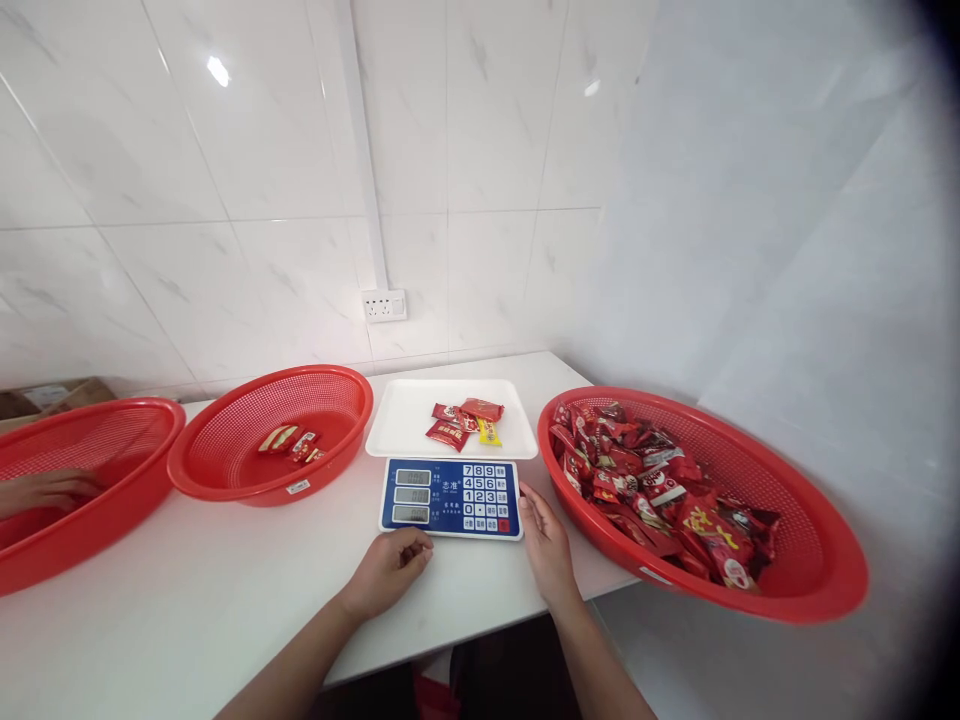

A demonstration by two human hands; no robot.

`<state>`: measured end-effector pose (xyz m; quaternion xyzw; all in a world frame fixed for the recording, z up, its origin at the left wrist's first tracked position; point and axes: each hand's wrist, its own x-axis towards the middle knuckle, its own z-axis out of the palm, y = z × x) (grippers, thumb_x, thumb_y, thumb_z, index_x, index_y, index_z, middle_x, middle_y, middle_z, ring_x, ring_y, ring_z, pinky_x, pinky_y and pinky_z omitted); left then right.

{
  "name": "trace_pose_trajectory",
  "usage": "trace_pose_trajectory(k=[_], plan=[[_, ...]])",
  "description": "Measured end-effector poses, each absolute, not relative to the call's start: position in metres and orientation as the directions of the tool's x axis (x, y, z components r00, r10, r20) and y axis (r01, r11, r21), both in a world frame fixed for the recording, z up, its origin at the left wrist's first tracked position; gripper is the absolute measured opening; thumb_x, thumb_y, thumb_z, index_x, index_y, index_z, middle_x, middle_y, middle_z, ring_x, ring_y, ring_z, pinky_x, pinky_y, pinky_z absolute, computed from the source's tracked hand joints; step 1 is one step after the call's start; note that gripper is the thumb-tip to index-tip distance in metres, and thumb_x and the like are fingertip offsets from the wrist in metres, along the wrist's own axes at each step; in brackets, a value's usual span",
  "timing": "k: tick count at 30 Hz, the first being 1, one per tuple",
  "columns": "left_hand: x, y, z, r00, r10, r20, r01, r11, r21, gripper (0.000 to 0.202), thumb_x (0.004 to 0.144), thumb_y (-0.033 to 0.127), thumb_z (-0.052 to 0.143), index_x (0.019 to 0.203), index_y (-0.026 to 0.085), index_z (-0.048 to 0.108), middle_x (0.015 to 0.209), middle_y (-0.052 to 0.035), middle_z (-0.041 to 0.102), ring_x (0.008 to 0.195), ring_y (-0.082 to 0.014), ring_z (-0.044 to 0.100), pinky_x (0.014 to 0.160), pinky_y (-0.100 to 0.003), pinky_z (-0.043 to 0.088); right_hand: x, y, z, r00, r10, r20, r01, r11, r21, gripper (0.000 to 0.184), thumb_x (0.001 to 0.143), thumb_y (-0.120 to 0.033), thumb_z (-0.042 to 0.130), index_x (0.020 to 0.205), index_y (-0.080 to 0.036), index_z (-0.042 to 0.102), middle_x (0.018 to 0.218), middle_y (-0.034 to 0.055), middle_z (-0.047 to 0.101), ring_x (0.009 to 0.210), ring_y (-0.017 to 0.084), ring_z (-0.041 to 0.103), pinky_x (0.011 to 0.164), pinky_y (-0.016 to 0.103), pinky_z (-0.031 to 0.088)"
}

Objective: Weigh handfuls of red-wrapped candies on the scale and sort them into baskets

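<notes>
A blue-panelled weighing scale [450, 497] stands on the white table, its white tray [405, 420] holding several red and yellow wrapped candies [465, 422]. My left hand [390, 570] rests on the table just in front of the scale's left corner, fingers curled loosely with nothing in them. My right hand [546, 545] lies at the scale's right front corner, fingers stretched out and empty. A red basket [817, 580] full of red wrapped candies [660, 490] sits to the right, overhanging the table edge.
A red basket [225, 460] left of the scale holds a few candies [292, 443]. Farther left, another person's hand [45, 490] lies in a third red basket [97, 520]. A wall socket [384, 305] sits on the tiled wall behind.
</notes>
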<state>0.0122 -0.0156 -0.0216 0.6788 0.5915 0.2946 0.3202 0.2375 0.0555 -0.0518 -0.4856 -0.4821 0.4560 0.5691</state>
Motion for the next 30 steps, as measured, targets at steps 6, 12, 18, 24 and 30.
trace_pose_trajectory(k=[6,12,18,24,30], plan=[[0.0116,-0.0156,-0.0222,0.139,0.989,0.04,0.596,-0.115,0.795,0.023,0.081,0.035,0.045,0.084,0.018,0.06,0.07,-0.0003,0.06,0.064,-0.0138,0.053,0.058,-0.023,0.042,0.238,0.0541,-0.051,0.112,0.988,0.106,-0.02,0.108,-0.994,0.054,0.076,-0.054,0.053,0.114,-0.015,0.058,0.123,0.0129,0.057,0.112,0.027,0.053,0.097,0.043,0.041],[0.0105,-0.0157,-0.0236,0.147,0.988,0.046,0.586,-0.125,0.8,0.023,0.081,0.036,0.045,0.084,0.019,0.06,0.069,0.0001,0.059,0.063,-0.0135,0.052,0.058,-0.023,0.041,0.2371,0.0534,-0.0508,0.126,0.983,0.134,-0.002,0.135,-0.991,0.05,0.076,-0.053,0.053,0.111,-0.017,0.059,0.12,0.0116,0.059,0.109,0.027,0.055,0.095,0.044,0.042],[0.0093,-0.015,-0.0261,0.146,0.988,0.049,0.585,-0.126,0.801,0.023,0.081,0.037,0.046,0.085,0.019,0.06,0.07,0.0002,0.06,0.064,-0.0135,0.052,0.058,-0.023,0.042,0.2367,0.0547,-0.0525,0.132,0.98,0.15,-0.001,0.151,-0.989,0.051,0.076,-0.053,0.053,0.111,-0.017,0.059,0.118,0.0111,0.06,0.107,0.026,0.056,0.093,0.042,0.044],[0.0076,-0.0144,-0.0295,0.166,0.985,0.051,0.579,-0.139,0.803,0.023,0.081,0.036,0.045,0.087,0.019,0.06,0.072,0.0001,0.06,0.064,-0.0131,0.053,0.058,-0.023,0.042,0.2361,0.0543,-0.0498,0.138,0.978,0.153,0.053,0.147,-0.988,0.05,0.077,-0.054,0.051,0.11,-0.017,0.06,0.115,0.0101,0.062,0.103,0.026,0.058,0.09,0.04,0.046],[0.0051,-0.0175,-0.031,0.193,0.98,0.037,0.606,-0.149,0.782,0.022,0.082,0.033,0.045,0.092,0.02,0.06,0.074,0.0003,0.06,0.064,-0.0125,0.053,0.059,-0.023,0.044,0.2355,0.055,-0.0513,0.172,0.973,0.153,0.089,0.139,-0.986,0.053,0.077,-0.056,0.051,0.11,-0.016,0.06,0.114,0.0116,0.062,0.102,0.026,0.058,0.089,0.04,0.046]])
